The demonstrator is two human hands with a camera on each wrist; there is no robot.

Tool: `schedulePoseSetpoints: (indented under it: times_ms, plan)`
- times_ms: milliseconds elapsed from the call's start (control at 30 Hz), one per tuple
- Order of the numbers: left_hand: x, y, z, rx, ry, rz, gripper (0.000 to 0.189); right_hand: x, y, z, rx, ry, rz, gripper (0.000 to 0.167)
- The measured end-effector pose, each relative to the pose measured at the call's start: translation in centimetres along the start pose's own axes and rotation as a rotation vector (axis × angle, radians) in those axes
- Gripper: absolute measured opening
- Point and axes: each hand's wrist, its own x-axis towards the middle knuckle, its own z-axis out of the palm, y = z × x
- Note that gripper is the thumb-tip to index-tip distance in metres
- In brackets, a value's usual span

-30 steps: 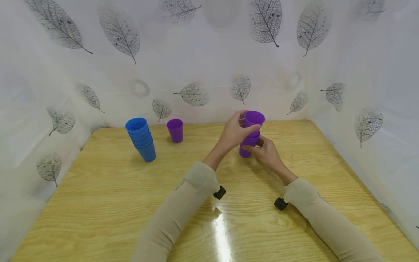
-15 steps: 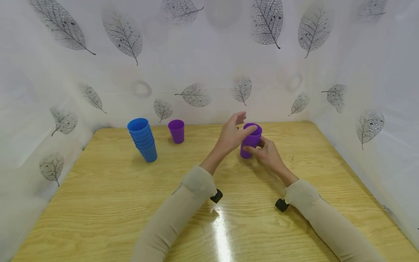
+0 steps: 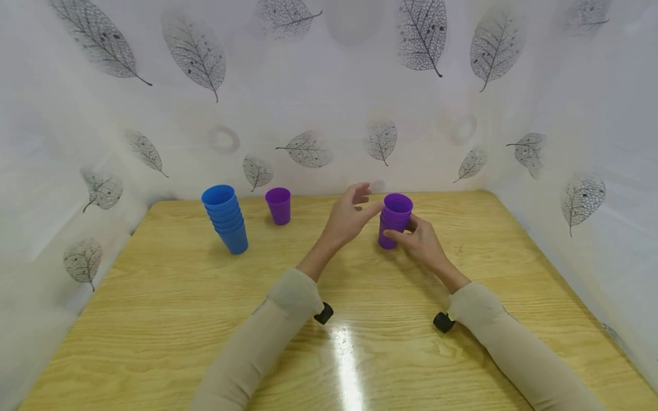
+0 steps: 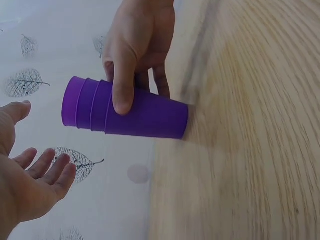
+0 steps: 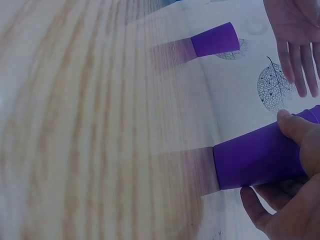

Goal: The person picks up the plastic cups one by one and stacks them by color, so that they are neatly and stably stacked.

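A stack of nested purple cups (image 3: 394,212) stands upright on the table, its several rims showing one above another. My right hand (image 3: 422,244) grips the lowest cup from the right, thumb across the front and fingers behind. Just left of the stack my left hand (image 3: 347,217) is in the air, fingers spread and holding nothing; the left wrist view shows its palm (image 4: 30,190) apart from the rims. A single purple cup (image 3: 279,206) stands upright farther left, also seen in the right wrist view as a lone purple cup (image 5: 216,40).
At the left a stack of several blue cups (image 3: 226,220) stands on the wooden table (image 3: 169,319), leaning a little in this view. Behind the table hangs a white curtain (image 3: 329,85) with leaf prints, reaching round both sides.
My left hand has lowered a purple cup into the stack, let go and drawn back to the left. The right hand keeps its grip on the lowest cup.
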Motion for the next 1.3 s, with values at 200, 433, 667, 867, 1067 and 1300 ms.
schedulePoseSetpoints:
  times_ms: [200, 433, 667, 867, 1067, 1300]
  plan:
    - [-0.5, -1.0, -1.7, 0.031, 0.028, -0.025, 0.062, 0.2, 0.4, 0.0, -0.018, 0.001, 0.001, 0.048]
    - [-1.1, -2.5, -3.8, 0.036, 0.08, -0.05, 0.063, 1.3, 3.7, 0.2, -0.021, 0.016, -0.022, 0.051]
    - [-1.7, -3.4, -6.8, 0.015, 0.135, -0.062, 0.063, 1.7, 4.9, 0.2, 0.002, 0.017, -0.025, 0.055]
    - [-2.1, -4.0, -9.1, -0.011, 0.195, -0.073, 0.059, 1.6, 4.7, 0.3, -0.002, 0.02, -0.026, 0.054]
    - [-2.6, -4.5, -11.2, 0.013, 0.244, -0.095, 0.061, 1.6, 4.8, 0.2, -0.007, 0.021, -0.029, 0.054]
    - [-2.8, -4.9, -13.3, 0.03, 0.397, -0.117, 0.062, 1.6, 4.7, 0.2, -0.001, 0.015, -0.029, 0.054]
